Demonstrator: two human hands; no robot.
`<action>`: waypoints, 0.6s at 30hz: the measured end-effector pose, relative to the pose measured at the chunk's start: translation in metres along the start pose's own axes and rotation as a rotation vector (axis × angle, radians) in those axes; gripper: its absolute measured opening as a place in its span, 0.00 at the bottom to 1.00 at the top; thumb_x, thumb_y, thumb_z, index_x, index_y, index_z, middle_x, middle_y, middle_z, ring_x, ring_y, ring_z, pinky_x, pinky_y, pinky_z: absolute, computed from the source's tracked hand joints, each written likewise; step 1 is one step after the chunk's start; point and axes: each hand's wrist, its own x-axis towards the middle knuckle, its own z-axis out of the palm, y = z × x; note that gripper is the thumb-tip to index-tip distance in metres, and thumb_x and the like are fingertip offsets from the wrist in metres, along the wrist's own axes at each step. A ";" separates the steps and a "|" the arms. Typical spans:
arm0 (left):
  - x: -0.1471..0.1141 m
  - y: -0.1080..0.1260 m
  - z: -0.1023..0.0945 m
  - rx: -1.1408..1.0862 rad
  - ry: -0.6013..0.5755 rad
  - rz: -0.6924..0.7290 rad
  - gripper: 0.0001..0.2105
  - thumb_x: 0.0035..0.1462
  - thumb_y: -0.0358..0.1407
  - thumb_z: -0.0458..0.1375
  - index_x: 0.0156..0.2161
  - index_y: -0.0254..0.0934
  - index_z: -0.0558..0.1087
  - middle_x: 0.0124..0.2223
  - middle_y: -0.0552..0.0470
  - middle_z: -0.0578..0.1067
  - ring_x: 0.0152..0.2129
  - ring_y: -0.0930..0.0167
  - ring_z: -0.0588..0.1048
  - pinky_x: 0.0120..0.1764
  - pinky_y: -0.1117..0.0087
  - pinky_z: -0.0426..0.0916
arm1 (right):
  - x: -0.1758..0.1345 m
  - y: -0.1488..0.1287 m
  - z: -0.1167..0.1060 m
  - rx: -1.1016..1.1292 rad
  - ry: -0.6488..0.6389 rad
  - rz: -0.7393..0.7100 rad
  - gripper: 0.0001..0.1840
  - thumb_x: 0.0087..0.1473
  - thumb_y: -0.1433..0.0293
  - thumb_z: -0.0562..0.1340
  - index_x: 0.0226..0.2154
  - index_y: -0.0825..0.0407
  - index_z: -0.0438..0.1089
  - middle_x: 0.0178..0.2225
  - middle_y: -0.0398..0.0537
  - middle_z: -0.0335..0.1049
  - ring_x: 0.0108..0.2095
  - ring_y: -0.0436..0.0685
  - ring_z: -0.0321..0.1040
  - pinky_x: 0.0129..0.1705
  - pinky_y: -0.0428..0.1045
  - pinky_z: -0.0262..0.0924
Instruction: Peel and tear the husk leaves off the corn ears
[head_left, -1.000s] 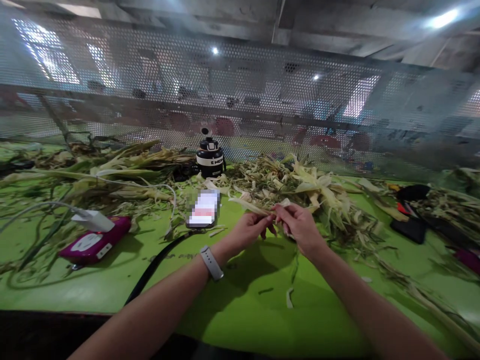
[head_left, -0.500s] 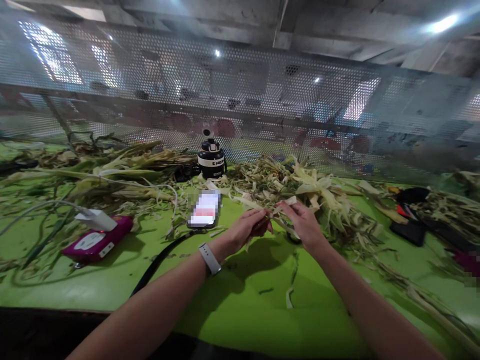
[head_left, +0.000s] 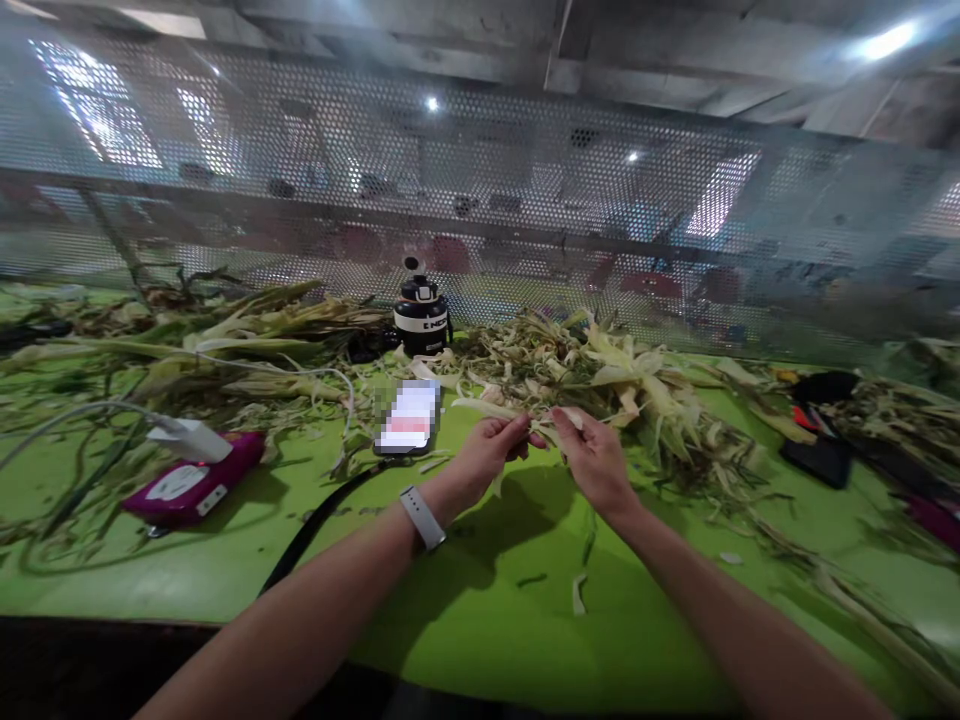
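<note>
My left hand (head_left: 486,458), with a pale watch strap on its wrist, pinches pale corn husk strips (head_left: 489,408) between thumb and fingers. One strip sticks out to the left past its fingertips. Close beside it, my right hand (head_left: 598,462) is closed on the same husk strips, thumb and forefinger pressed together. Both hands are just above the green table (head_left: 525,620), and the short stretch of husk between them is partly hidden by fingers. Behind them lies a heap of shredded and whole corn husks (head_left: 645,375).
A lit phone (head_left: 411,420) lies left of my hands. Beyond it stands a black bottle (head_left: 424,320). A purple power adapter (head_left: 199,480) with a white charger and cable is at left. More husks (head_left: 255,330) lie far left. A perforated metal screen (head_left: 510,200) rises behind; a black item (head_left: 816,460) is at right.
My right hand has turned and drawn in slightly, its fingers now closer to my left hand. My left hand has shifted a little. A small pale scrap now shows on the table at right.
</note>
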 end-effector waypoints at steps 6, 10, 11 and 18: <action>-0.001 -0.001 0.006 -0.132 0.038 -0.020 0.19 0.41 0.50 0.64 0.24 0.32 0.74 0.24 0.51 0.73 0.20 0.78 0.62 0.26 0.75 0.55 | 0.001 0.003 0.000 -0.004 0.044 -0.015 0.21 0.55 0.54 0.55 0.29 0.54 0.71 0.23 0.44 0.66 0.26 0.52 0.62 0.28 0.45 0.56; -0.003 0.000 0.006 -0.069 0.039 -0.030 0.20 0.41 0.51 0.63 0.21 0.32 0.71 0.19 0.54 0.68 0.17 0.79 0.59 0.22 0.74 0.51 | 0.002 0.004 0.000 -0.003 0.042 -0.011 0.20 0.56 0.56 0.55 0.29 0.54 0.71 0.23 0.45 0.67 0.27 0.52 0.63 0.30 0.45 0.58; -0.003 0.001 0.006 -0.028 0.052 -0.021 0.21 0.42 0.52 0.62 0.18 0.33 0.69 0.17 0.56 0.65 0.16 0.79 0.56 0.21 0.74 0.49 | 0.001 0.004 0.000 -0.004 0.042 -0.011 0.20 0.56 0.56 0.55 0.30 0.55 0.71 0.24 0.45 0.68 0.27 0.52 0.63 0.29 0.45 0.58; -0.004 0.005 0.005 0.105 0.094 -0.001 0.25 0.41 0.55 0.61 0.14 0.37 0.59 0.12 0.61 0.55 0.12 0.80 0.50 0.19 0.72 0.43 | 0.002 0.007 -0.001 -0.014 0.019 -0.016 0.21 0.56 0.54 0.55 0.32 0.54 0.74 0.22 0.44 0.68 0.24 0.51 0.62 0.26 0.45 0.57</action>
